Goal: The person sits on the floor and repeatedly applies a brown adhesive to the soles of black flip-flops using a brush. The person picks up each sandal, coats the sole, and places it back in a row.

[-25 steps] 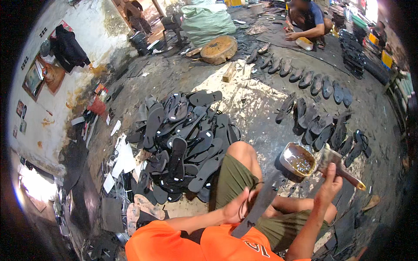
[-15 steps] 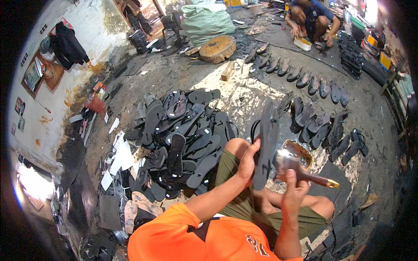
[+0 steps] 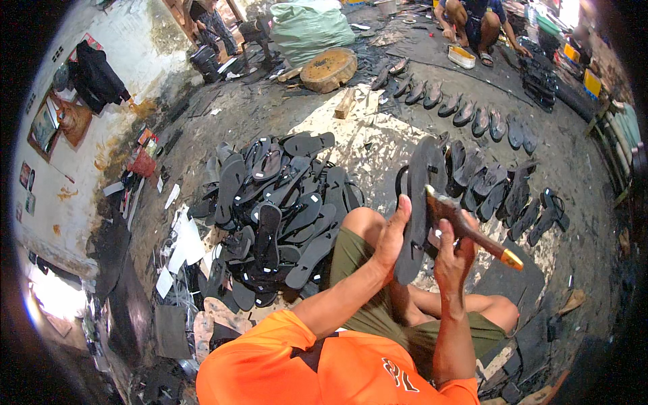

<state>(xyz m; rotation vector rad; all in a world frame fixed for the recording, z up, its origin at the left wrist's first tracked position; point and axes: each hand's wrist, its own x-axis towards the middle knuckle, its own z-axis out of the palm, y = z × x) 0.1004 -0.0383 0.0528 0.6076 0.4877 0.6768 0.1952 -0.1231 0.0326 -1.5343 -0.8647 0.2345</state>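
Note:
My left hand (image 3: 390,241) grips a black flip-flop (image 3: 411,236) on edge above my folded legs, its sole facing right. A wide paintbrush (image 3: 466,226) with a brown handle and gold-coloured end is in the closed fingers of my right hand (image 3: 451,263). The brush head meets or nearly meets the sole; the exact contact is hard to make out. To the left of my knee lies a heap of black flip-flops (image 3: 314,209). More dark sandals (image 3: 486,182) stand in rows beyond the brush. The bowl seen earlier is hidden behind the brush and right hand.
A line of sandals (image 3: 464,115) curves across the far floor. Behind it a co-worker crouches by a white oblong container (image 3: 462,57). A round wooden block (image 3: 329,69) sits before a pale green sack (image 3: 312,30). Paper scraps (image 3: 185,243) litter the left.
The brush has moved from beside the bowl to the flip-flop's sole. My left hand still holds the flip-flop. The co-worker's hand has left the white container. A person now shows in the far doorway.

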